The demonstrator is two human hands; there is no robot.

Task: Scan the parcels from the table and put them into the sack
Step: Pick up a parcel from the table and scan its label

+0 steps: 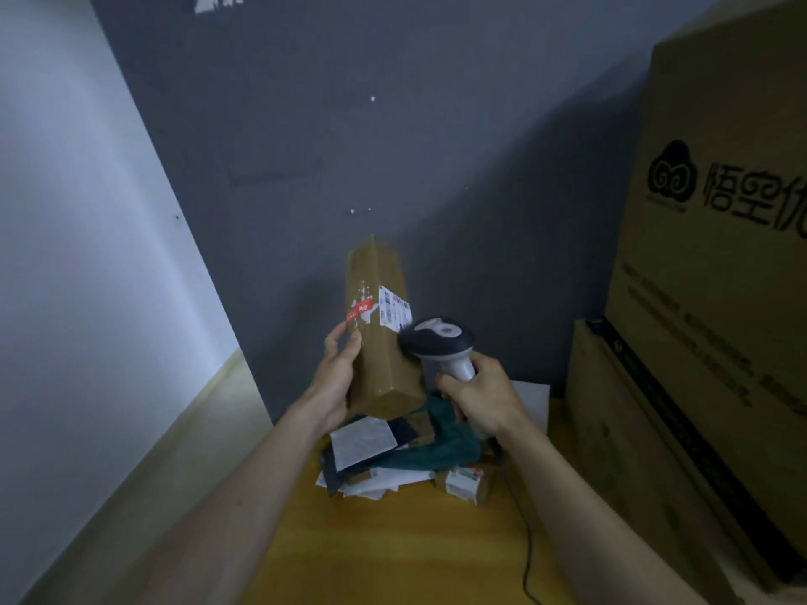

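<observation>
Two bare forearms are seen reaching up from the bottom of the head view over a wooden table (393, 556). A long brown box (381, 338) is held upright and slightly tilted above the table by the left hand (336, 377), whose fingers are wrapped round the box's lower left side. A grey scanner (441, 342) is gripped by its handle in the right hand (480, 399), and its head is brought just beside the white label (394, 313) on the box. A cable (526, 556) is trailed from it across the table. Below the hands, a pile of parcels (393, 456) is left lying on the table, near stacked cardboard cartons (707, 299) on the right. No sack is shown. The scanning step is judged to be in hand. For the next move, the label must be read, after which the box is to be carried to the sack, whose place cannot be told.
</observation>
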